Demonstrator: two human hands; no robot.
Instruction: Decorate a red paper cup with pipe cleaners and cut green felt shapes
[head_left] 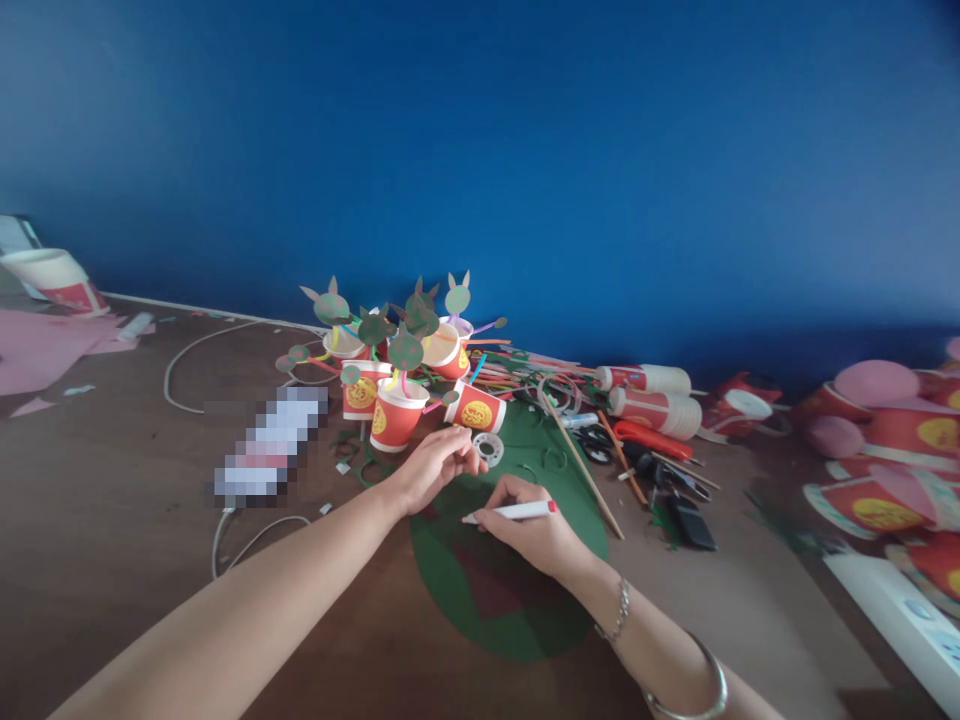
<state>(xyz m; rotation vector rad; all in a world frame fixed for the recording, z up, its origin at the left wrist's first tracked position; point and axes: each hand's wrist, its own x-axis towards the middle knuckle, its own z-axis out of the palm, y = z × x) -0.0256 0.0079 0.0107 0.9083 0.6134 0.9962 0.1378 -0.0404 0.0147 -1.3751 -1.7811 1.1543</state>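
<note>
My right hand (534,530) is closed around a white marker pen (517,511) with red ends, its tip pointing left over a dark green paper sheet (577,470). My left hand (439,468) hovers at the sheet's upper left edge, fingers loosely bent, with nothing visible in them. Right by its fingertips lies a tape roll (488,450). Just behind is a tilted red paper cup (475,406) with a blue strip rising from it. Another red cup (399,413) stands to the left, carrying a green rabbit-like paper head (406,348) and coloured arms.
More decorated cups (363,388) cluster behind. A phone-like blurred object (270,447) with a cable lies left. Rightward are a wooden stick (581,465), scissors (595,443), keys (656,475) and stacked cups (656,412). A white power strip (892,625) and pink-and-red cup pieces (892,440) occupy the far right.
</note>
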